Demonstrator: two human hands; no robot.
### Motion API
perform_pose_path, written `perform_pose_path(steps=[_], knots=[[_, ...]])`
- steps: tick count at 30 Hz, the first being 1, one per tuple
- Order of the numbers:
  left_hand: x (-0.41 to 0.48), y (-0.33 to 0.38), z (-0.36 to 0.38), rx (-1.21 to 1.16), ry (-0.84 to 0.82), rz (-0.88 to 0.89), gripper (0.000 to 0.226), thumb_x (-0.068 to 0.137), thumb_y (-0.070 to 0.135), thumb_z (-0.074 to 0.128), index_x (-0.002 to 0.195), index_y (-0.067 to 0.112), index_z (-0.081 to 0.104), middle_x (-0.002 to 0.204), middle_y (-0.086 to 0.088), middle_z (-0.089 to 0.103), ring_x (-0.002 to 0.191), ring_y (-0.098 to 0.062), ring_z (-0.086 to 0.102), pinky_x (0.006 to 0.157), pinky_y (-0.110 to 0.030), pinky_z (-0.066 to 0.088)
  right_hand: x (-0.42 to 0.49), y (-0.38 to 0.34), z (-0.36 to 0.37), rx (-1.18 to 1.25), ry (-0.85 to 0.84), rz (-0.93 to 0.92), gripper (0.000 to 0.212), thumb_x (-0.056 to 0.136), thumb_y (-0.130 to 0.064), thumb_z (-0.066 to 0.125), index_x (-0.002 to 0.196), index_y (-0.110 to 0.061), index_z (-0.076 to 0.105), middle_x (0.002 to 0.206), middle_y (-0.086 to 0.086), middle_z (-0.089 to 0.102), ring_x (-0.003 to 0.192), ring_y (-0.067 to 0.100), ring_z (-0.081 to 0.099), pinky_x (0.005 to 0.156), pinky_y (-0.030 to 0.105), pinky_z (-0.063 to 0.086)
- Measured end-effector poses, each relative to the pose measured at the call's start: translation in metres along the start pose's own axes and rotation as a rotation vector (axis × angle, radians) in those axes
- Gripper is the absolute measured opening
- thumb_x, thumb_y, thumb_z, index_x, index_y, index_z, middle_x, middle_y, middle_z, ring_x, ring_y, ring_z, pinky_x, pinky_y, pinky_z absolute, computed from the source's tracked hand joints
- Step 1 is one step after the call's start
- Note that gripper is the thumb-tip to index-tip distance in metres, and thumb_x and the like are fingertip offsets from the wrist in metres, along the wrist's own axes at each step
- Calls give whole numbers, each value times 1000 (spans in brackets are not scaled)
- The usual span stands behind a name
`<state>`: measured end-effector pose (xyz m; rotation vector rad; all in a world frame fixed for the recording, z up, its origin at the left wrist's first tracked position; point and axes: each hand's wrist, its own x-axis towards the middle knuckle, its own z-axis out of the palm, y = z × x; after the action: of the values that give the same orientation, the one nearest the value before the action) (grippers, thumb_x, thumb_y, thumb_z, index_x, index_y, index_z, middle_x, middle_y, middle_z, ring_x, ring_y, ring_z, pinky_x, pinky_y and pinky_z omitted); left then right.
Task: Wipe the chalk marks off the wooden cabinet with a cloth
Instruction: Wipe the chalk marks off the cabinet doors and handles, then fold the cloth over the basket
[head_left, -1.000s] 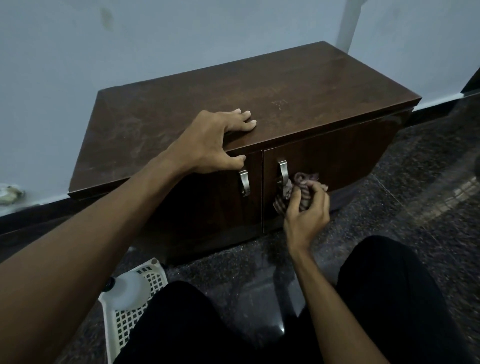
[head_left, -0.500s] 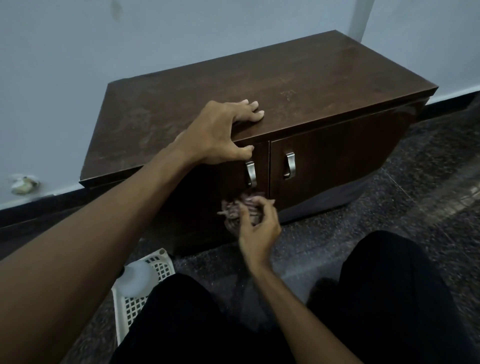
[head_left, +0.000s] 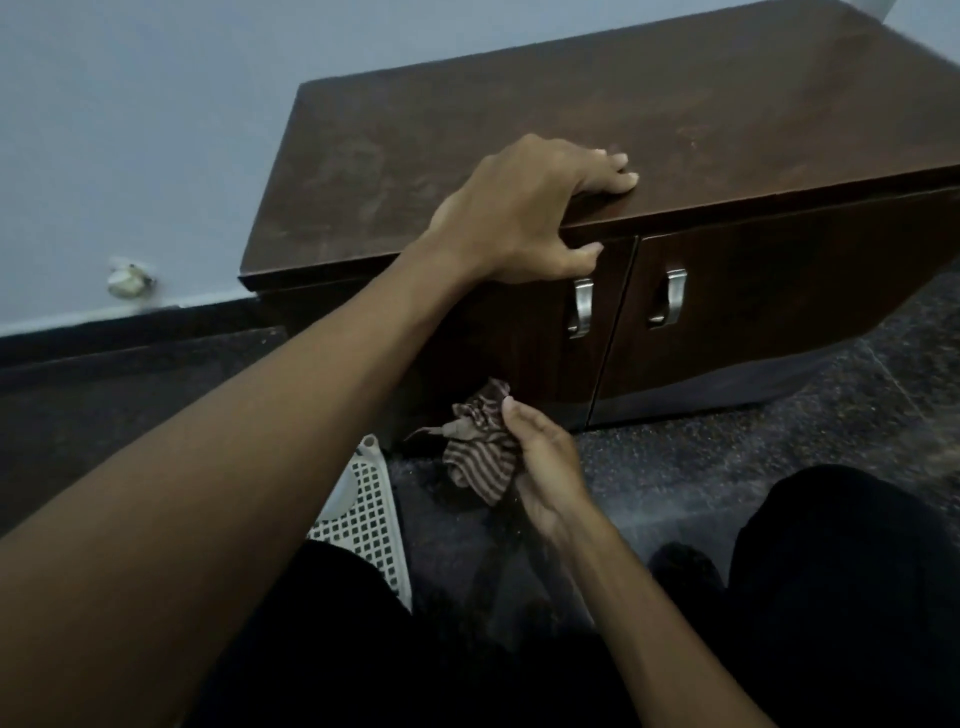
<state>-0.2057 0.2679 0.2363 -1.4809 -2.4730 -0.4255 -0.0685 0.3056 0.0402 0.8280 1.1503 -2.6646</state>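
Cloth (head_left: 480, 454) moved down-left since earlier, bunched inside closed right grip (head_left: 545, 467); left grip (head_left: 524, 208) clasps cabinet (head_left: 727, 104) top edge.

No legible text, label, brand, number or sign observed on the dark brown wooden cabinet (head_left: 519, 93), the brown striped cloth (head_left: 480, 457), or the white perforated plastic basket (head_left: 371, 514).
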Motion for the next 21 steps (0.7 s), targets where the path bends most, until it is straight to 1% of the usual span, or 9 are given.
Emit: perform_pose_path(steps=[2, 4, 6, 9, 12, 14, 16, 19, 21], knots=[[-2, 1, -1, 11, 17, -32, 62, 78, 43, 64, 135, 19, 61, 140, 2, 60, 127, -14, 57, 101, -40, 50, -8, -3, 0, -7, -95, 68, 24, 92, 0, 58, 115, 3, 66, 113, 21, 69, 100, 29, 66, 97, 43, 50], [-6, 7, -4, -141, 117, -113, 56, 81, 39, 65, 133, 19, 63, 142, 0, 58, 131, -13, 54, 105, -40, 48, -14, -6, 6, -122, -175, 98, 32, 86, 11, 54, 114, 3, 66, 109, 19, 71, 98, 28, 67, 91, 38, 54], [-28, 21, -11, -318, 346, -227, 50, 87, 30, 67, 134, 13, 61, 145, -6, 55, 135, -16, 50, 108, -38, 46, -16, -8, 18, -285, -241, 116, 37, 81, 15, 56, 114, 1, 67, 107, 18, 72, 100, 29, 67, 93, 38, 54], [-112, 52, -9, -251, 646, -370, 37, 91, 16, 69, 126, 6, 65, 139, -8, 59, 131, -17, 54, 104, -41, 48, -18, -11, 41, -479, -327, 182, 42, 82, 10, 65, 124, 4, 60, 116, 22, 68, 104, 32, 65, 103, 47, 49], [-220, 71, 20, -206, 552, -791, 46, 91, 29, 71, 134, 16, 61, 143, 1, 56, 132, -11, 50, 105, -44, 46, -15, -12, 58, -600, -366, 246, 28, 90, -4, 66, 115, 5, 62, 112, 23, 68, 98, 30, 65, 101, 47, 49], [-263, 82, 40, -452, 423, -1242, 76, 85, 53, 69, 150, 27, 40, 155, 5, 41, 140, -11, 39, 114, -44, 39, -12, -6, 63, -563, -366, 317, 19, 97, -11, 59, 100, 6, 65, 98, 23, 69, 86, 28, 67, 91, 43, 54], [-284, 91, 57, -945, 375, -1616, 96, 76, 67, 64, 156, 36, 21, 159, 2, 34, 140, -18, 40, 114, -44, 39, -11, 6, 63, -468, -299, 393, 28, 101, -15, 51, 91, 7, 64, 83, 21, 72, 71, 25, 70, 74, 38, 60], [-305, 95, 80, -1583, 471, -1716, 72, 84, 67, 55, 145, 31, 45, 133, -10, 64, 117, -25, 64, 104, -47, 49, -10, 35, 51, -466, -229, 449, 34, 104, -18, 46, 89, 5, 66, 83, 23, 73, 63, 23, 71, 60, 35, 60], [-316, 95, 94, -1678, 521, -1694, 58, 89, 63, 54, 131, 23, 61, 120, -9, 72, 111, -24, 68, 103, -44, 50, -9, 57, 43, -579, -262, 465, 40, 101, -32, 52, 92, 2, 70, 105, 31, 69, 72, 26, 70, 66, 35, 56]])
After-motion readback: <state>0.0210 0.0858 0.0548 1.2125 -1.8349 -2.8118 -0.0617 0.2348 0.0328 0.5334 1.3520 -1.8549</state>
